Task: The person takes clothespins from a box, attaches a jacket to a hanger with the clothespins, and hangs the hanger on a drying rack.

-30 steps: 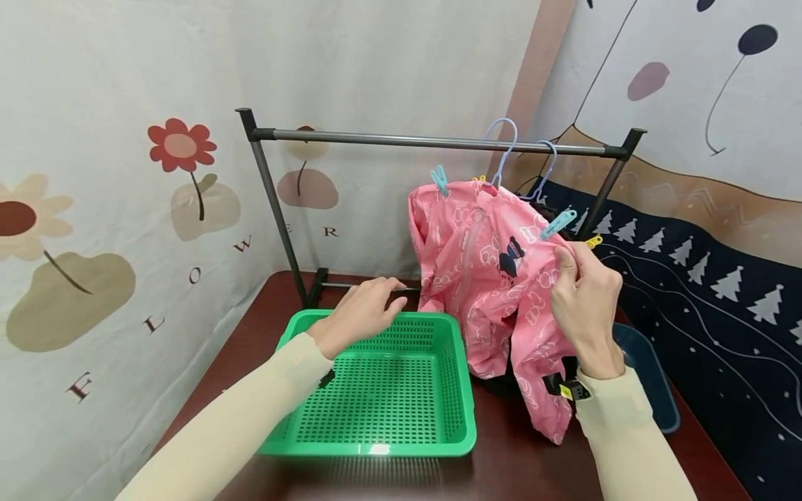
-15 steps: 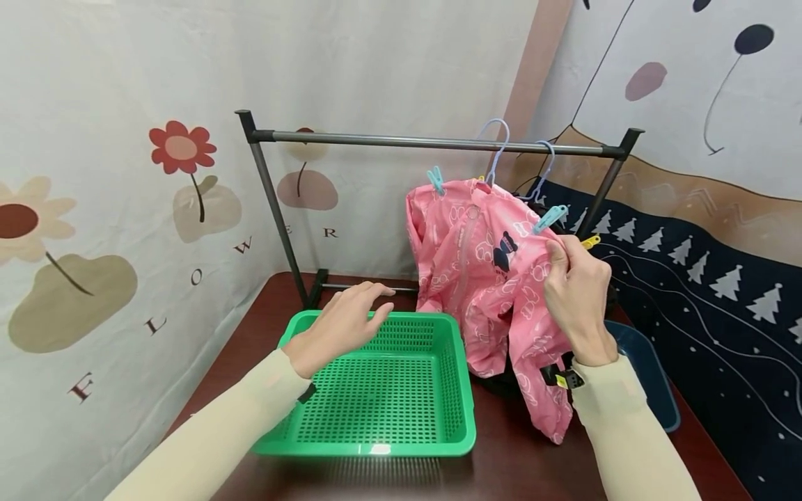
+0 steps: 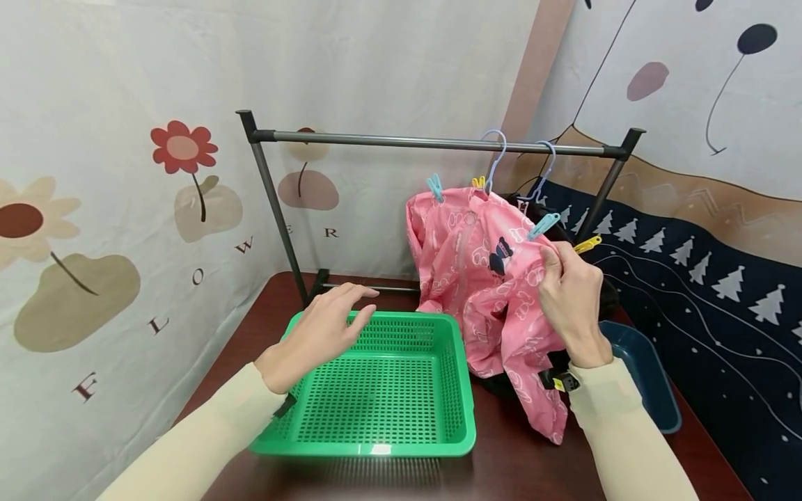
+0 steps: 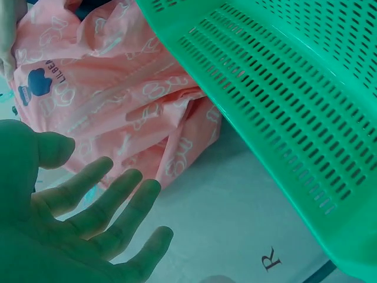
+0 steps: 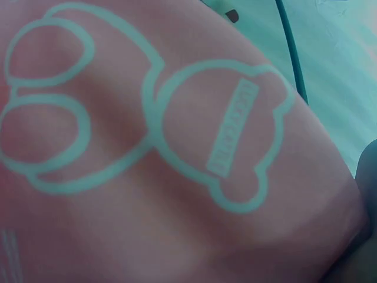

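A pink jacket (image 3: 464, 257) with white bear outlines hangs from a light blue hanger (image 3: 499, 156) on the rack. Light blue clothespins (image 3: 544, 226) clip its shoulders. My right hand (image 3: 571, 299) pinches the jacket at the shoulder on the right, just below one clothespin; in the right wrist view the pink cloth (image 5: 177, 147) fills most of the picture. My left hand (image 3: 319, 334) hovers over the left side of the green basket (image 3: 470, 417), fingers extended and holding nothing. The left wrist view shows its spread fingers (image 4: 118, 212) apart from the jacket.
A dark metal rack (image 3: 388, 141) stands at the back of the brown table (image 3: 501, 473). Behind the jacket hangs a second hanger (image 3: 550, 167) with something black, and yellow clothespins (image 3: 587, 243) show there. A dark blue basin (image 3: 651, 383) sits at the right.
My left hand has drawn back left and slightly down over the basket. My right hand, still pinching the jacket, has shifted slightly left and down, and the jacket and its hanger hook have dipped.
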`<action>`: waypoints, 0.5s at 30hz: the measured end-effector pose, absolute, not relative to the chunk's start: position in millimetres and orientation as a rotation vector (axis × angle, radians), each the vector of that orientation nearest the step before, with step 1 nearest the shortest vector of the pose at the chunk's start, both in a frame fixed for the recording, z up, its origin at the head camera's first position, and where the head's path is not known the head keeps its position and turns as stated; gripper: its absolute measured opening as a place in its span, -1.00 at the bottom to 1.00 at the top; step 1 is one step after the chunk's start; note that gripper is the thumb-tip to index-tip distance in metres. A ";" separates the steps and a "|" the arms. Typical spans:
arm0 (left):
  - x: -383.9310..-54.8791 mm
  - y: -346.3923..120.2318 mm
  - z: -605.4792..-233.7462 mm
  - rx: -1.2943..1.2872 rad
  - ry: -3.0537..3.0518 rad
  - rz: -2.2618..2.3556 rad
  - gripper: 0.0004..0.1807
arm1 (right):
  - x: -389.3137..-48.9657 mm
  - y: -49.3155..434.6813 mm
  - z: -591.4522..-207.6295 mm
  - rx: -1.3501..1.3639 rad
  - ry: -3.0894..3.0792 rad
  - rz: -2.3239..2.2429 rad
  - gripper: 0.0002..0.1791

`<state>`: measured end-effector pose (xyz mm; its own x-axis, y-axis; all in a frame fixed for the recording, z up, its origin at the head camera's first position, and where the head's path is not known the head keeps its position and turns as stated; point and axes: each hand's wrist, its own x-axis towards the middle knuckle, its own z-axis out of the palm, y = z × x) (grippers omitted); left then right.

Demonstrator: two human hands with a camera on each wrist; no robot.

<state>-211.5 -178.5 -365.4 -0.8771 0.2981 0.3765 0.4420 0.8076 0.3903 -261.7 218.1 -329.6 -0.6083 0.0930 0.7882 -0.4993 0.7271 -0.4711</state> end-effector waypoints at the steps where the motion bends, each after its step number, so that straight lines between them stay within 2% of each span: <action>1: -210.7 -180.3 -366.1 -0.565 -2.687 -0.688 -0.63 | -261.2 218.1 -330.7 0.308 -2.064 0.874 -0.64; 15: -198.7 -204.2 -375.0 -0.511 -2.648 -0.727 -0.65 | -257.0 218.6 -343.4 0.320 -2.120 0.861 -0.68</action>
<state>-198.7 -204.2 -375.0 -0.8750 0.2478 0.4160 0.4254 0.8036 0.4162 -257.0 218.6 -343.4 -0.6422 0.0627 0.7640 -0.4877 0.7354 -0.4704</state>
